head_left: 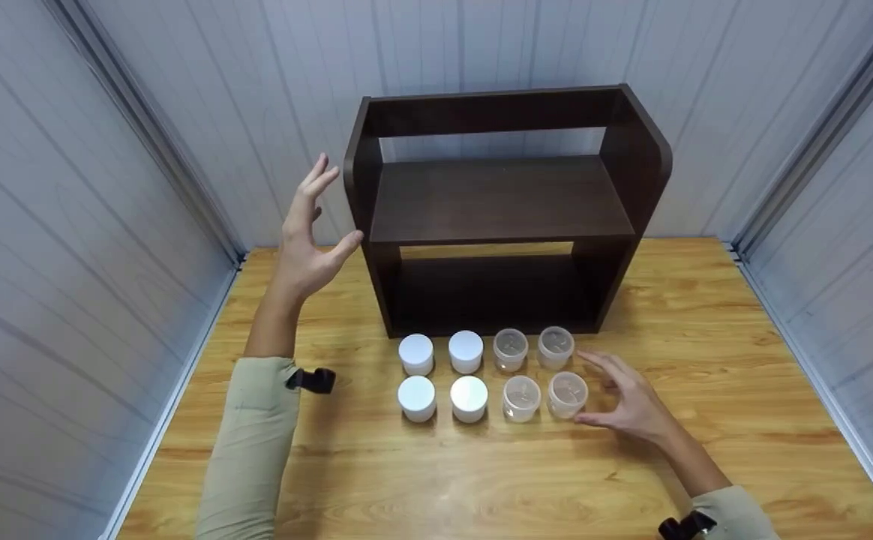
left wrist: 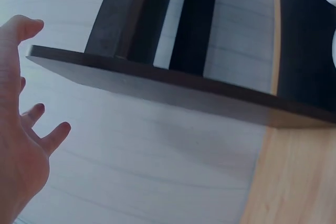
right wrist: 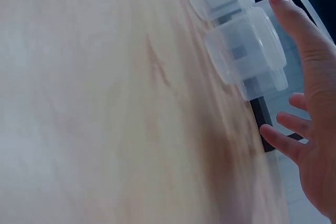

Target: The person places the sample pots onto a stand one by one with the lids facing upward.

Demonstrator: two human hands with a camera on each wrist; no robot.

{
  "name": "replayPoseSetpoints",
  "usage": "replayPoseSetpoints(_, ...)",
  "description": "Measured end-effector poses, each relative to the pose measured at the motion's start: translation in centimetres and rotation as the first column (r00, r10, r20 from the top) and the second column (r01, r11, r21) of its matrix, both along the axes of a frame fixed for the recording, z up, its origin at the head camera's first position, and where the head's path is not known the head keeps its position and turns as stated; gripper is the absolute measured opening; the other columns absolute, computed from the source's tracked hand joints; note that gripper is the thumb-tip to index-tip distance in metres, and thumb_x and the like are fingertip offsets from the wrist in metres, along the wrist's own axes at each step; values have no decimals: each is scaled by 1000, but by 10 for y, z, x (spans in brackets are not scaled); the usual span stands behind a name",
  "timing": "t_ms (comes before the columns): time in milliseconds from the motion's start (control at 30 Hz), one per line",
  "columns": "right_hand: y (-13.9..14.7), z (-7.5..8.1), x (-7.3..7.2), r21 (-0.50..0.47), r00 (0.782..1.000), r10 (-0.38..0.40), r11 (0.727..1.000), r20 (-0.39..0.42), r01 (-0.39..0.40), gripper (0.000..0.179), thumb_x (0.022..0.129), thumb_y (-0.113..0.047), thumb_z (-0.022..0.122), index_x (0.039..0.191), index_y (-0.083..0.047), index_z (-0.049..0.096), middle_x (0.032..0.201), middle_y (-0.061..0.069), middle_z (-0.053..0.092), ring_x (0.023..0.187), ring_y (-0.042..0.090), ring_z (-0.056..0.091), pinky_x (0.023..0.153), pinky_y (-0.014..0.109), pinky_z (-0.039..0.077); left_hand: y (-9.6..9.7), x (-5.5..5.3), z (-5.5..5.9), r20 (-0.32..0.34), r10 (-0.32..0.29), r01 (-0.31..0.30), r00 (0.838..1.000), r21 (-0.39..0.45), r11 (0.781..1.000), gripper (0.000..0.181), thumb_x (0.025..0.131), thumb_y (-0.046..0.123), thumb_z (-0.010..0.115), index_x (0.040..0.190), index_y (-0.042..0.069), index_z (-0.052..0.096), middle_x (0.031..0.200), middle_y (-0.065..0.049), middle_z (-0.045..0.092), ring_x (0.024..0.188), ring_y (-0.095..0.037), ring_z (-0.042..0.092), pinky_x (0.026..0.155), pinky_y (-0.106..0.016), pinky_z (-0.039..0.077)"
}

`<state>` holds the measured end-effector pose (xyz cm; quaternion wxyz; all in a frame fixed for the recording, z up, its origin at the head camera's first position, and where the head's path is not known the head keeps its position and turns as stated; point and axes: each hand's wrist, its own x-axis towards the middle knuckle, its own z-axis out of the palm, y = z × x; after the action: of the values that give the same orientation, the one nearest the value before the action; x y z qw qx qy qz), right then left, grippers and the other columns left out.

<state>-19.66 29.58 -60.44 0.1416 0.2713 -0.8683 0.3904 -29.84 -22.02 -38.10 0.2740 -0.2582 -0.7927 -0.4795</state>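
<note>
My left hand (head_left: 307, 247) is raised beside the left side panel of a dark brown two-tier shelf (head_left: 504, 199), fingers spread and holding nothing. In the left wrist view the thumb and fingers (left wrist: 56, 137) stand apart near the panel's edge. On the table, my right hand (head_left: 630, 397) has thumb and fingers parted around the right side of a clear lidded jar (head_left: 568, 391); whether it touches the jar I cannot tell. Several clear jars (right wrist: 244, 45) stand in two rows, alongside several white-lidded jars (head_left: 416, 396) on the left, all in front of the shelf.
The wood-grain table (head_left: 436, 480) extends in front of the jars and to both sides. Pale panelled walls (head_left: 106, 225) enclose it at left, right and back. The shelf has an upper board and a lower compartment, with side panels rising above the upper board.
</note>
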Motion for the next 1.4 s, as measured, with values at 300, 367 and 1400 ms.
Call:
replayPoseSetpoints(300, -13, -7, 4, 2, 1000, -11, 1000, 14, 11, 96, 64, -24, 109, 149, -5, 69, 144, 16, 73, 136, 13, 68, 105, 41, 66, 8, -15, 19, 18, -26, 26, 999, 43, 999, 74, 96, 3, 76, 165, 10, 52, 189, -11, 29, 173, -35, 34, 124, -76, 46)
replayPoseSetpoints(367, -14, -8, 6, -10, 1000, -8, 1000, 11, 8, 93, 64, -23, 109, 147, -5, 70, 142, 15, 74, 137, 6, 65, 113, 27, 58, 11, -18, 22, 29, -37, 35, 999, 64, 997, 72, 96, 0, 74, 164, 9, 52, 189, -11, 29, 174, -32, 35, 124, -75, 47)
replayPoseSetpoints(1400, -24, -11, 9, -84, 996, 29, 996, 84, -22, 60, 77, -4, 100, 132, -9, 76, 129, 11, 82, 121, 6, 73, 102, 14, 57, 23, -36, 19, 117, -148, 110, 982, 276, 955, 50, 90, -18, 63, 139, -7, 66, 175, -9, 53, 148, -43, 65, 95, -26, 63)
